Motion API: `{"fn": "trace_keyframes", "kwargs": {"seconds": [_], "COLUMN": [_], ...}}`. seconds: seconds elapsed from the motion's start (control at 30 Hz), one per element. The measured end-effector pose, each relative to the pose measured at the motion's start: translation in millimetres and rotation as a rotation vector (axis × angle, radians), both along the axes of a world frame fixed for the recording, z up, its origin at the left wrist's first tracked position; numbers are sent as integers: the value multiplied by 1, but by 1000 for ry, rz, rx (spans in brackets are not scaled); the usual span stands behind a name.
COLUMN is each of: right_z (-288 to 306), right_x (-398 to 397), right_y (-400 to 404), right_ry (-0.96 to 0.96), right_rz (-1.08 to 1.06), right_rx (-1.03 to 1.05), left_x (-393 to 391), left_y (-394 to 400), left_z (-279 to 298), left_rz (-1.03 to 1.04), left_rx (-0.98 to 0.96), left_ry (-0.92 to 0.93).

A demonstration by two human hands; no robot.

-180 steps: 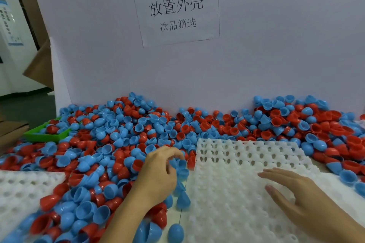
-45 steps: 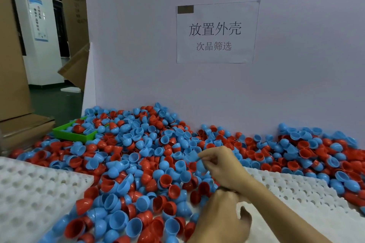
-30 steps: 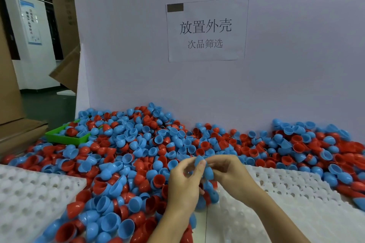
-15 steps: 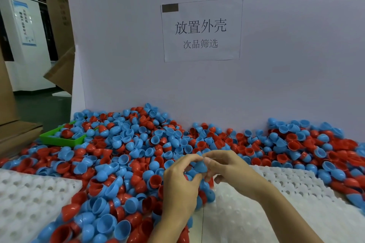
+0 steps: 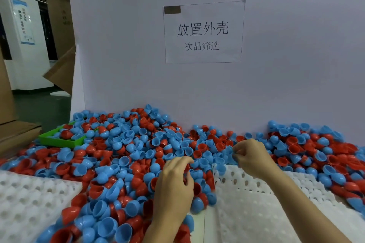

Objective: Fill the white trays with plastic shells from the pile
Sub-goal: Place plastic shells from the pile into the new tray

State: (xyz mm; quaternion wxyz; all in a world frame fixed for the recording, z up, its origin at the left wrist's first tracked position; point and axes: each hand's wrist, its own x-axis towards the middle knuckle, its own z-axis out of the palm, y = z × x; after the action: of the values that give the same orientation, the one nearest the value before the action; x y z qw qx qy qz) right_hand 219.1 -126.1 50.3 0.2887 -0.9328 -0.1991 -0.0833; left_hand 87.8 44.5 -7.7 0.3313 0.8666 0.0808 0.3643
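Hands over the shell pile [image 5: 122, 156]
Green bin [image 5: 59, 140] at nine o'clock; left hand [image 5: 173, 185] curled loosely, right hand [image 5: 250, 156] curled, contents unclear; white tray [image 5: 256, 203] bare.

A deep pile of plastic shells [image 5: 126, 154], blue and red half-domes lying rim up, rim down or tilted, spread along the white backboard. One white tray [image 5: 256, 203] with rows of round pockets lay right of the pile's near edge, shells crowding its far rim; another white tray [image 5: 29, 199] lay left

glossy plastic shells [image 5: 126, 161], matt white trays [image 5: 256, 203]
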Motion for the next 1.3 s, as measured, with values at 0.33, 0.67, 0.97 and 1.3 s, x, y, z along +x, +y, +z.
{"fn": "trace_keyframes", "kwargs": {"seconds": [0.33,0.67,0.97,1.3], "right_z": [-28,-19,-23,-35], "right_x": [25,18,23,-27], "right_y": [19,12,7,-25], "right_ry": [47,-48,-63,-199], "right_rz": [-30,-2,20,54], "right_rx": [-566,-599,-558,-233], "left_x": [-2,-8,-4,-3], "left_y": [32,42,38,42], "left_z": [4,8,4,4], "left_rz": [287,325,289,237], "left_rx": [-122,-5,47,132], "left_ry": [-2,141,211,328]}}
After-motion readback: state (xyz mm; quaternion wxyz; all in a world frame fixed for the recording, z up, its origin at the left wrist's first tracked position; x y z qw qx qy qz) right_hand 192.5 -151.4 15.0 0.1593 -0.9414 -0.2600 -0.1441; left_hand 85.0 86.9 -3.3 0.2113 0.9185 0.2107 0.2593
